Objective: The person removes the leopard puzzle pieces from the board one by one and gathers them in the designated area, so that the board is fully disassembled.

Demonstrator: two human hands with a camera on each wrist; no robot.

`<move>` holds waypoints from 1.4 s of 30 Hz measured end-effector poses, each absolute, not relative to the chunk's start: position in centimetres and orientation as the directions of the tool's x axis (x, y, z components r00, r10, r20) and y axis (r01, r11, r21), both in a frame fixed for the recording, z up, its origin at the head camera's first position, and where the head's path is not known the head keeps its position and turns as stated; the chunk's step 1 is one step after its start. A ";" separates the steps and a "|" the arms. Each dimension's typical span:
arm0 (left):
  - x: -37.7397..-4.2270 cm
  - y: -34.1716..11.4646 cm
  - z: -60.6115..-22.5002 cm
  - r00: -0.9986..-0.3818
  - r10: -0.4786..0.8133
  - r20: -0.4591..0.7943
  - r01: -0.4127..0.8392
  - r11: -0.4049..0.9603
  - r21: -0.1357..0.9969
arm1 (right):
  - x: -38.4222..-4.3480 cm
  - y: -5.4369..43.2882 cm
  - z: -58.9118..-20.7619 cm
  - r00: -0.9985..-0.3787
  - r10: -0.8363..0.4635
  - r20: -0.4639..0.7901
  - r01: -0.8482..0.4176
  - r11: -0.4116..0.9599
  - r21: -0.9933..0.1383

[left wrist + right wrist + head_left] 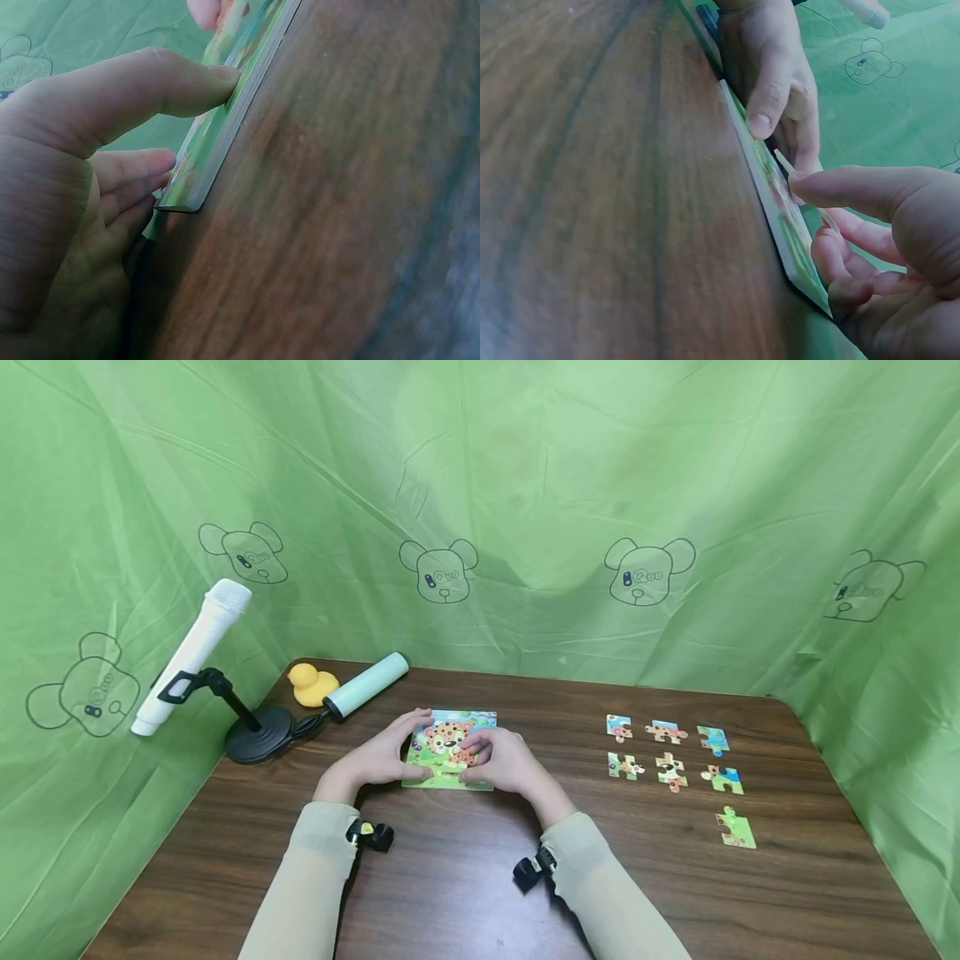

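Note:
A jigsaw board (442, 783) with a cartoon leopard on a green and blue ground lies flat on the table in front of me. My left hand (378, 758) holds its left side, the thumb pressed on the surface near the front and the fingers along the left edge toward the back corner. Over the board's right half, my right hand (508, 762) pinches a thin jigsaw piece (782, 160) between thumb and fingers. That piece is tilted, close above the board. Its printed face shows only partly in the left wrist view.
Several loose jigsaw pieces (670, 768) lie spread in rows on the table's right side. At the back left are a yellow rubber duck (312, 685), a light-blue cylinder with a black end (369, 686) and a white microphone (191, 652) on a black stand (258, 735). Green curtains (525, 485) surround the table.

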State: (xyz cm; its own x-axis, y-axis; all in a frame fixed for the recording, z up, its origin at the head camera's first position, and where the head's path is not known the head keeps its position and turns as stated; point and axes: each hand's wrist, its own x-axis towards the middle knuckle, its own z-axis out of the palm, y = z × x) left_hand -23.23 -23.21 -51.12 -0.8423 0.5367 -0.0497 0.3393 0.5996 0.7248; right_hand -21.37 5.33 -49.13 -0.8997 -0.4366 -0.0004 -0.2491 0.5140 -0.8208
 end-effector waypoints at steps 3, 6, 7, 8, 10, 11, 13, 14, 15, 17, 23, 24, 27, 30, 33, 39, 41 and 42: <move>-23.3 -23.3 -51.2 -0.842 0.538 -0.052 0.343 0.605 0.719 | -21.5 5.6 -49.0 -0.901 -0.434 0.009 -0.255 0.513 -0.820; -23.3 -23.3 -51.1 -0.842 0.537 -0.054 0.344 0.610 0.714 | -21.6 5.9 -48.7 -0.901 -0.434 0.022 -0.266 0.512 -0.817; -23.3 -23.3 -51.1 -0.842 0.537 -0.054 0.344 0.612 0.712 | -21.6 6.0 -48.5 -0.901 -0.434 0.023 -0.267 0.512 -0.817; -23.3 -23.3 -51.1 -0.842 0.536 -0.055 0.344 0.612 0.712 | -21.6 6.1 -48.3 -0.901 -0.434 0.023 -0.268 0.513 -0.816; -23.2 -23.3 -51.1 -0.843 0.536 -0.055 0.344 0.613 0.711 | -21.6 6.3 -48.0 -0.899 -0.436 0.025 -0.272 0.513 -0.814; -23.2 -23.3 -51.1 -0.843 0.536 -0.055 0.344 0.613 0.711 | -21.6 6.4 -47.9 -0.898 -0.439 0.024 -0.274 0.515 -0.812; -23.2 -23.3 -51.1 -0.843 0.535 -0.054 0.344 0.613 0.711 | -21.6 6.7 -47.5 -0.897 -0.441 0.023 -0.274 0.513 -0.814; -23.2 -23.3 -51.1 -0.843 0.535 -0.053 0.344 0.612 0.712 | -21.6 6.8 -47.4 -0.896 -0.443 0.025 -0.274 0.508 -0.817; -23.2 -23.3 -51.1 -0.843 0.535 -0.054 0.343 0.613 0.712 | -21.6 7.0 -47.1 -0.895 -0.445 0.026 -0.273 0.502 -0.820; -23.1 -23.3 -51.1 -0.844 0.533 -0.057 0.341 0.615 0.711 | -21.5 7.5 -46.6 -0.891 -0.453 0.033 -0.278 0.486 -0.829; -23.0 -23.3 -51.1 -0.845 0.532 -0.054 0.341 0.614 0.712 | -21.1 9.1 -44.7 -0.868 -0.488 0.093 -0.346 0.459 -0.818; -23.0 -23.3 -51.1 -0.845 0.532 -0.052 0.342 0.612 0.714 | -21.0 9.4 -44.5 -0.864 -0.494 0.099 -0.359 0.467 -0.808; -22.9 -23.3 -51.1 -0.845 0.532 -0.050 0.341 0.608 0.717 | -20.7 10.7 -43.8 -0.852 -0.512 0.107 -0.395 0.497 -0.773; -22.9 -23.2 -51.0 -0.847 0.529 -0.053 0.334 0.608 0.720 | -20.1 12.5 -43.4 -0.848 -0.520 0.099 -0.406 0.519 -0.752; -22.9 -23.2 -50.9 -0.850 0.523 -0.067 0.323 0.616 0.718 | -19.3 14.6 -43.3 -0.845 -0.525 0.096 -0.412 0.526 -0.744; -23.0 -23.1 -50.9 -0.849 0.524 -0.074 0.321 0.621 0.715 | -17.8 20.7 -43.6 -0.851 -0.515 0.107 -0.429 0.563 -0.707; -23.0 -23.1 -50.9 -0.848 0.525 -0.069 0.325 0.619 0.715 | -17.3 23.1 -43.7 -0.855 -0.505 0.118 -0.436 0.576 -0.691; -23.0 -23.1 -50.9 -0.849 0.524 -0.068 0.324 0.618 0.716 | -17.0 24.3 -43.7 -0.858 -0.499 0.125 -0.439 0.584 -0.683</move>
State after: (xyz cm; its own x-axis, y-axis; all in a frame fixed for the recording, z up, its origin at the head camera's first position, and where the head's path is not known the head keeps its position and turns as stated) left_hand -23.00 -23.07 -50.87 -0.8487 0.5245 -0.0683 0.3243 0.6181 0.7161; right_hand -17.04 24.31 -43.73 -0.8577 -0.4987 0.1250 -0.4391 0.5841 -0.6827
